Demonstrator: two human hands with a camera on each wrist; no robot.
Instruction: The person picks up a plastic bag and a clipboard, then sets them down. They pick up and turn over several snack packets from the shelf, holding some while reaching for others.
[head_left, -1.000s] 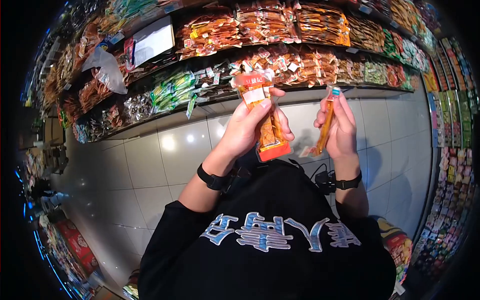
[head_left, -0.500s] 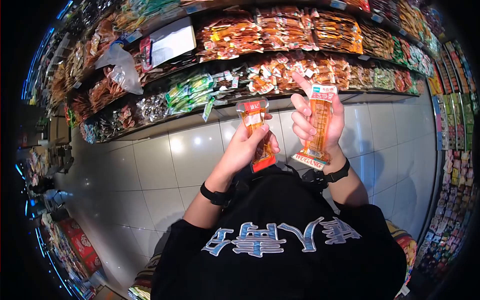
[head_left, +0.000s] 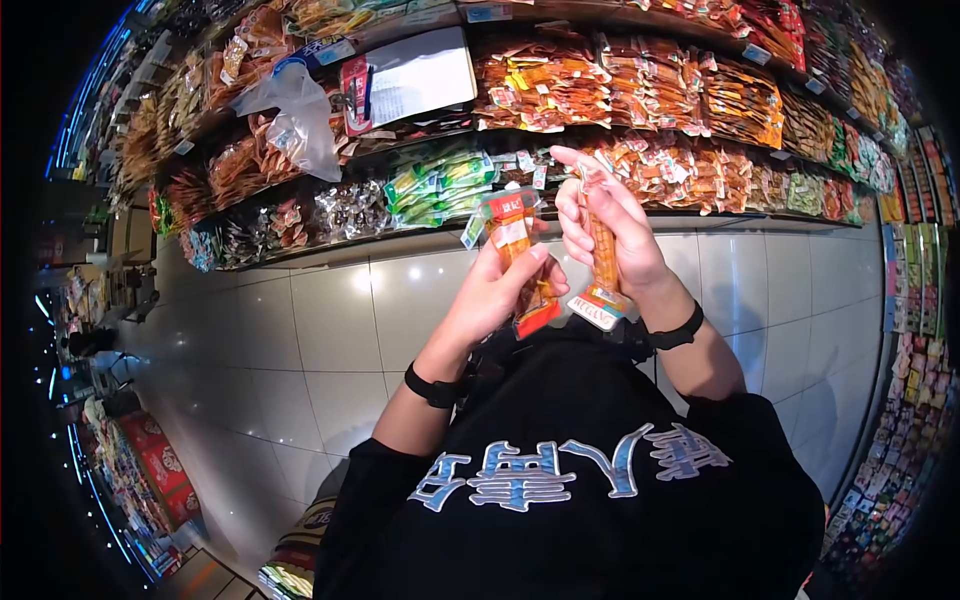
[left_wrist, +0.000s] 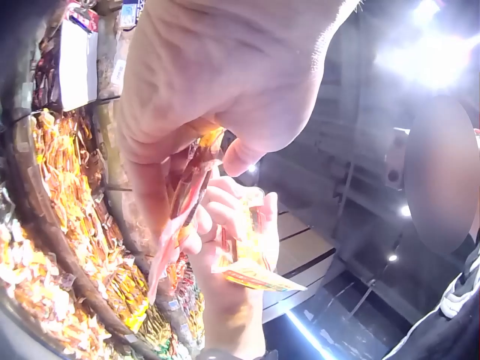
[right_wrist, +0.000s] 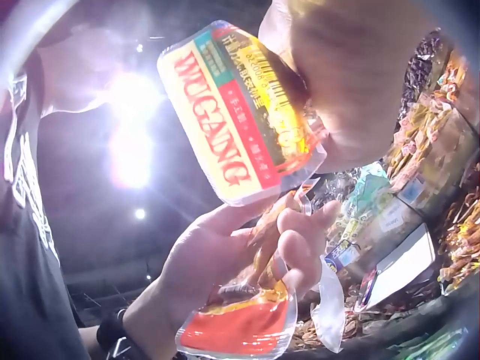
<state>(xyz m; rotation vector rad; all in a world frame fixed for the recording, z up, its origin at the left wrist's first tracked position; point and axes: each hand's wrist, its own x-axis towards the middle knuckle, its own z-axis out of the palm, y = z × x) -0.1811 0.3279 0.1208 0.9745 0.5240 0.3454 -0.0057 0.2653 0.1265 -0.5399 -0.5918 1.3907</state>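
Near the frame's centre, the left hand (head_left: 495, 290) gripped the red-bottomed clear orange snack packet (head_left: 513, 232). The right hand (head_left: 620, 235), fingers curled round the long orange WUGANG-labelled packet (head_left: 603, 262), had drawn closer, turning it edge-on beside the first.

Head view: WUGANG packet (head_left: 602, 262) mostly hidden inside right hand (head_left: 618, 232), only orange strip and bottom label show; print too small to read. Red-ended packet (head_left: 512, 228) middle covered by left hand (head_left: 490, 295) thumb. Left wrist view: left hand blurred, cut by top edge; packets edge-on, print unreadable. Right wrist view: right hand blurred, cut top and right. Shelf packets (head_left: 640, 85) labels too small.
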